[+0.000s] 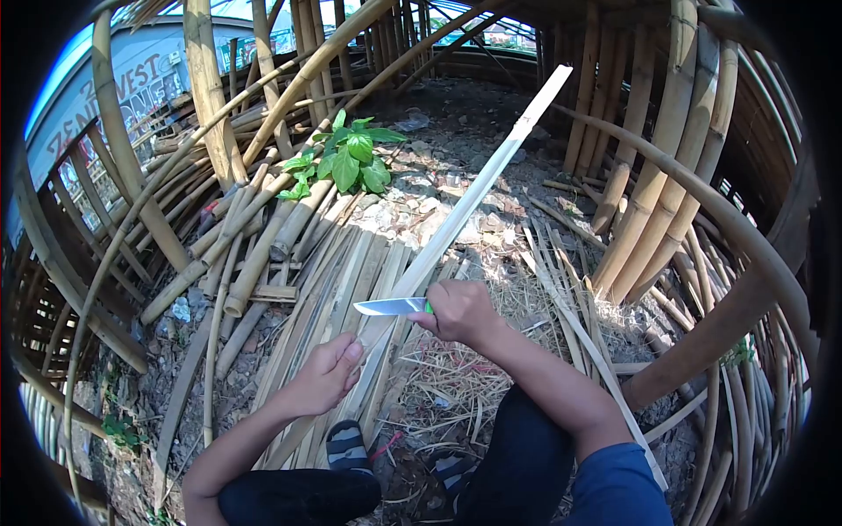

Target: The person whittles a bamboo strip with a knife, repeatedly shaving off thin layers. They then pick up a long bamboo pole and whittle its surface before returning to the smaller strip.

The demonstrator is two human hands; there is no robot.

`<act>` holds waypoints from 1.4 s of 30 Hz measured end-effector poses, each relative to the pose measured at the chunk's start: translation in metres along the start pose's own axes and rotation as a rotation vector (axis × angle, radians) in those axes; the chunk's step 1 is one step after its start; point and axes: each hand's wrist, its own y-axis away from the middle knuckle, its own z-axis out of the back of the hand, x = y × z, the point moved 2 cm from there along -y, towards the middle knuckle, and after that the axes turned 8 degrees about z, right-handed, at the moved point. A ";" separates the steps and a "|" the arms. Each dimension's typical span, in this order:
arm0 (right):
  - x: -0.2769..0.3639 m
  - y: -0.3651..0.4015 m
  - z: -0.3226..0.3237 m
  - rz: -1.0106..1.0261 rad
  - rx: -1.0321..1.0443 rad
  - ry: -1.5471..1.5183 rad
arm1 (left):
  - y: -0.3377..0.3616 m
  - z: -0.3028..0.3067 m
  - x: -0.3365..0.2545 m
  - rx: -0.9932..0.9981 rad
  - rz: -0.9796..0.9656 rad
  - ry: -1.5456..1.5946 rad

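Observation:
My left hand (pixel 326 379) is closed around the lower end of a long split bamboo strip (pixel 469 200), which slants away from me up to the right. In my right hand (pixel 462 313) is a knife (pixel 392 307) with a green handle, mostly hidden by the fingers. Its shiny blade points left and lies across the strip, a little above my left hand. Pale, smooth wood shows along the strip, with a node near its far end. Beneath it, a bundle of split bamboo strips (pixel 338 294) lies on the ground.
Thin shavings (pixel 465 377) cover the ground before my feet. Bamboo poles (pixel 250 254) are piled at left beside a leafy plant (pixel 349 158). Thick upright bamboo posts (pixel 660 175) stand at right, with a curved pole (pixel 702 188) crossing them. More strips (pixel 570 302) lie right of the shavings.

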 end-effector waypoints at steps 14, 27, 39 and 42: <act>-0.080 0.059 0.009 -0.363 -0.062 0.249 | 0.000 0.008 0.016 0.007 0.040 -0.046; -0.083 0.055 0.028 -0.183 -0.036 0.282 | 0.017 0.004 0.013 0.085 -0.017 -0.187; -0.084 0.088 0.019 -0.357 0.068 0.197 | 0.022 0.008 0.030 0.097 0.197 -0.123; -0.076 0.078 0.022 -0.276 0.124 0.200 | 0.026 0.008 0.034 0.118 0.164 -0.162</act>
